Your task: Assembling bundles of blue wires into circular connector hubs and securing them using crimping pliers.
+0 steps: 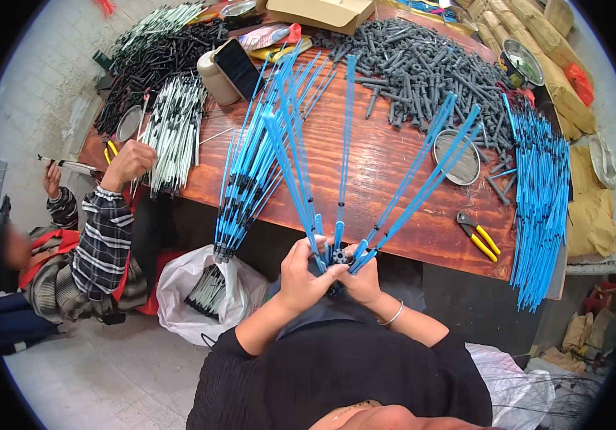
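Note:
Close to my body, just off the table's front edge, both hands hold a partly built frame that looks like an umbrella's. Its round black hub (341, 256) sits between my fingertips. Long thin blue ribs (342, 158) fan out from it over the table. My left hand (304, 278) is closed around the hub's left side, its thumb pressing near the front. On the other side my right hand (363, 282), with a bracelet at the wrist, pinches the hub and the rib ends. The fingertips partly hide the joints.
A bundle of blue ribs (247, 190) overhangs the table edge at left; another stack (541, 208) lies at right. Grey plastic parts (422, 61) are heaped behind. Yellow-handled pliers (478, 236) and a round metal dish (457, 158) lie at right. A co-worker (79, 251) handles white rods at left.

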The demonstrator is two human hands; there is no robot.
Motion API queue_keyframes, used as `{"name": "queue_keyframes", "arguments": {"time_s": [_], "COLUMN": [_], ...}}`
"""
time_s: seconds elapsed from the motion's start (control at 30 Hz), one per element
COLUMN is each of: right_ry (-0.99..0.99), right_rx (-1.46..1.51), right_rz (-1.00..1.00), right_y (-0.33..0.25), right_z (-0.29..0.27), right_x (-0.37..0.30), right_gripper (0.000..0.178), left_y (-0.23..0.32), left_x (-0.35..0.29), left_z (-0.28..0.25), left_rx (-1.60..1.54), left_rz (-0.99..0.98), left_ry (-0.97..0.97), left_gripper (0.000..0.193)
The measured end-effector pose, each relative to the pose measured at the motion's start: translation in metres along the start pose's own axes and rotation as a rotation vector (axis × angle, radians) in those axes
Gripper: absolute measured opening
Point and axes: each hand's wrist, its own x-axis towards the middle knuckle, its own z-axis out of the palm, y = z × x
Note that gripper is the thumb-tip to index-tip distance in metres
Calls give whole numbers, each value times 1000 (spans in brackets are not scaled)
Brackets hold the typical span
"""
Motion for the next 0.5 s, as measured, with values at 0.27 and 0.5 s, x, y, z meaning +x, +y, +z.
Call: {"name": "queue_keyframes", "arguments": {"time_s": [0.27, 0.5], "right_ry": [-19, -396], "right_rx": [-1, 137], "right_rz": [38, 180], "right_y": [4, -15], "right_z": [3, -28], "right_x": [0, 8], "right_gripper": [39, 41], "left_y": [-4, -15], "left_x": [3, 18], "left_z": [-5, -18], "left_rx": [-158, -216], "left_rz": [-116, -75], "left_ry": [-146, -283], "left_gripper": [41, 36]}}
